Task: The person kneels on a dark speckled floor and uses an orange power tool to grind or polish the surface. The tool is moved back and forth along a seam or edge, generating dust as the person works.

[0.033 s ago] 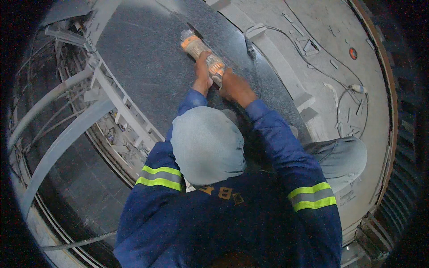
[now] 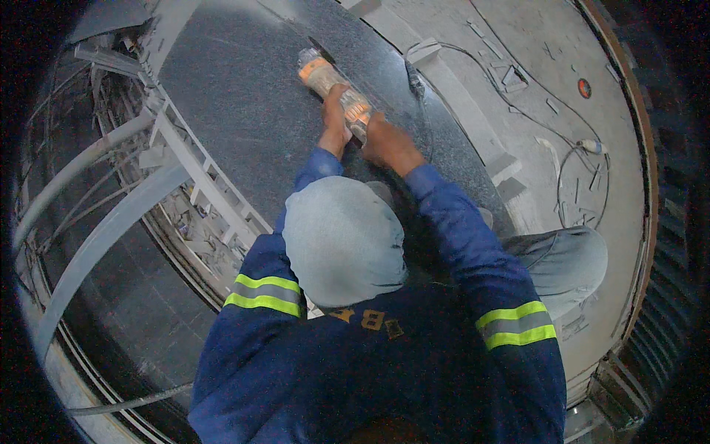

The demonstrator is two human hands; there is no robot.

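Note:
An orange and grey angle grinder (image 2: 330, 78) lies on a large dark speckled stone slab (image 2: 237, 96), its disc end pointing to the far left. My left hand (image 2: 335, 124) grips the grinder's body from the left. Just right of it, my right hand (image 2: 387, 144) holds the tool's rear end. Both blue sleeves with yellow reflective bands reach forward over the slab. A grey cloth hood (image 2: 342, 240) covers the head below the hands. The disc itself is too small to make out.
A grey metal frame of bars (image 2: 111, 214) curves along the left. Pale stone blocks (image 2: 473, 111) edge the slab on the right. A white cable with a plug (image 2: 590, 146) trails over the dusty floor. A bent knee in grey trousers (image 2: 566, 259) rests at the right.

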